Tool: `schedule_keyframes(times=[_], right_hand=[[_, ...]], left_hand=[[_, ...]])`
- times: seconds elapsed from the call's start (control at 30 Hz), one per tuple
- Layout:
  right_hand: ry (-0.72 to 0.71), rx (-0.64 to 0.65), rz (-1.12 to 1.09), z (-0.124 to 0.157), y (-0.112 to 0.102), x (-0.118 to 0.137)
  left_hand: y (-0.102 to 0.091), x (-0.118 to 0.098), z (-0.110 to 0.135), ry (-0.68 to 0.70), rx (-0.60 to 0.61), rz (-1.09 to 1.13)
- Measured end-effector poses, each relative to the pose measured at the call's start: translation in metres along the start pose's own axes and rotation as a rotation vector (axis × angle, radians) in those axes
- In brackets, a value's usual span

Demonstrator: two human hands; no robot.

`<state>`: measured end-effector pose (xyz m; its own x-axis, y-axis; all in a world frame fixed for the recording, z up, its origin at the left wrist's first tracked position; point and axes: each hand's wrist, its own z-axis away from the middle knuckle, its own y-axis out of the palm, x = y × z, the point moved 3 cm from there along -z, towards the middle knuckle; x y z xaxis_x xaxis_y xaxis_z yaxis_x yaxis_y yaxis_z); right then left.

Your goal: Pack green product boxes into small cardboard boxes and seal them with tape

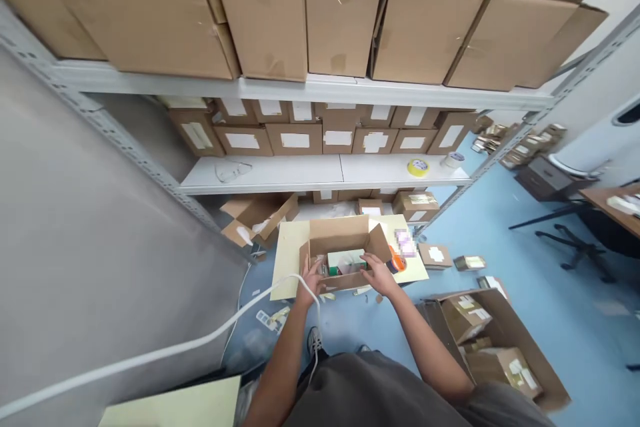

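Observation:
An open cardboard box [337, 227] stands on a pale yellow tabletop in front of me, flaps raised. Inside lies a smaller white and green box [346, 260], with clear plastic wrapping at its left. My left hand [311, 277] is closed over the carton's near left corner, fingertips beside the plastic. At the near right corner, my right hand [377, 273] grips the carton's edge, its fingers reaching in by the white and green box. An orange and blue roll [397, 260] rests right of the carton, near a partly blurred pink and white item [405, 243].
Ahead, a metal shelf [270, 177] carries rows of cartons, yellow tape [418, 167] and glasses [233, 171]. A white cable [190, 345] crosses my left arm. A large open carton [530, 347] with boxes stands at right. Another open box [260, 217] lies behind left.

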<state>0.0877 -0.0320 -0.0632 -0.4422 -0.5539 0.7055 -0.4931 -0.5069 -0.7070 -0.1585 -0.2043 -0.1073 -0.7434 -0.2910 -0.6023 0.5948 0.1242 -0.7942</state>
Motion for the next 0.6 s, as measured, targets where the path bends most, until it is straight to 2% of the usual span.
schedule_keyframes(times=[0.07,0.13,0.2,0.27,0.33,0.4,0.43,0.5,0.6], right_hand=[[0.034,-0.029,0.020,-0.004,0.002,0.004],[0.067,-0.086,0.020,-0.003,0.004,0.004],[0.117,-0.185,-0.004,0.001,0.005,0.000],[0.206,-0.314,-0.055,0.009,0.006,-0.007],[0.321,-0.451,-0.119,0.020,0.007,-0.017],[0.433,-0.571,-0.169,0.030,0.007,-0.027],[0.479,-0.618,-0.186,0.034,0.007,-0.033],[0.543,-0.686,-0.208,0.040,0.005,-0.042],[0.552,-0.722,-0.203,0.037,0.001,-0.052]], left_hand=[[-0.006,0.011,-0.025,0.034,0.040,-0.002],[-0.008,0.022,-0.039,0.043,0.050,0.019],[-0.008,0.035,-0.043,0.005,-0.018,0.083],[-0.010,0.051,-0.039,-0.134,-0.193,0.193],[-0.011,0.070,-0.029,-0.371,-0.362,0.338],[-0.010,0.082,-0.021,-0.560,-0.395,0.488],[-0.010,0.085,-0.020,-0.581,-0.367,0.553],[-0.012,0.084,-0.022,-0.485,-0.295,0.649],[-0.016,0.076,-0.029,-0.227,-0.151,0.676]])
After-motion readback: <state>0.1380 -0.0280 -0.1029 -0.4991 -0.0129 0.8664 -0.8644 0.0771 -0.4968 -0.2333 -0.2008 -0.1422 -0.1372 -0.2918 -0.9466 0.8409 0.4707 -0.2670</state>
